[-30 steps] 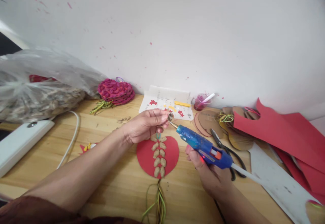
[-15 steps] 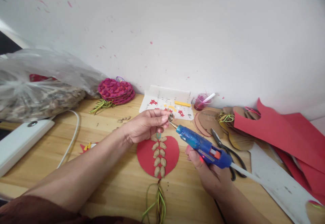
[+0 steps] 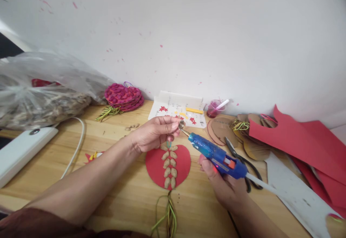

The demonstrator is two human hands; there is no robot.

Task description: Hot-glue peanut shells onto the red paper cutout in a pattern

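My left hand pinches a small peanut shell between thumb and fingertips, its hollow, shiny side showing. A blue hot glue gun is gripped in my right hand, its metal nozzle at the shell and a white glue stick coming out of its back. Below, a red disc lies on the table with two columns of peanut shells down its middle. Green and brown tassel strings hang from the disc's near edge, and a small blue loop shows at its top.
Left stand a plastic bag of shells and a white power strip. Pink decorated discs and a paper sheet with red cutouts lie behind. Right are a cup of paint, black-handled pliers, cardboard pieces and red sheets.
The glue gun's nozzle and the shell stay together, with only a very slight shift. Both hands keep their hold.
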